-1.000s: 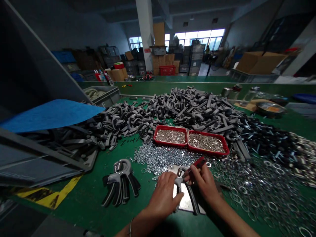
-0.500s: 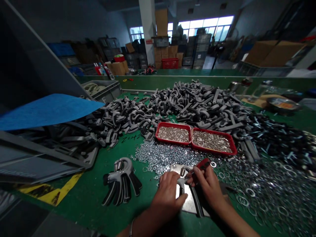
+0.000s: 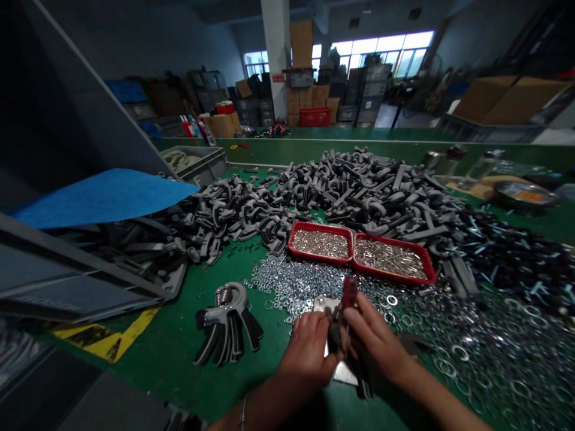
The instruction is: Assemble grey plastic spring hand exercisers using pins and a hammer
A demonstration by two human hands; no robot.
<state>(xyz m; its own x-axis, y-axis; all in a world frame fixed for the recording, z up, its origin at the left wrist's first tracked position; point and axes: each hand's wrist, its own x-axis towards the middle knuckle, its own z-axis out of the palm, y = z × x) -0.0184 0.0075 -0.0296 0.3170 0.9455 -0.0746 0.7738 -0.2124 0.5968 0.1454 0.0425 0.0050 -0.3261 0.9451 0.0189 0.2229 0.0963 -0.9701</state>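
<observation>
At the near edge of a green workbench (image 3: 175, 353), around six o'clock in the view, a person's left hand (image 3: 309, 350) and right hand (image 3: 375, 341) close together around a grey and black hand gripper (image 3: 335, 335) over a small metal plate (image 3: 345, 372). The right hand also pinches a red-handled tool (image 3: 349, 291) that stands nearly upright, its long axis running from six toward twelve o'clock with the handle end pointing away from the person. A few finished hand grippers (image 3: 227, 323) lie at nine o'clock of the hands, two red trays (image 3: 362, 250) of small metal parts sit at twelve o'clock, and loose washers (image 3: 291, 287) spread between.
</observation>
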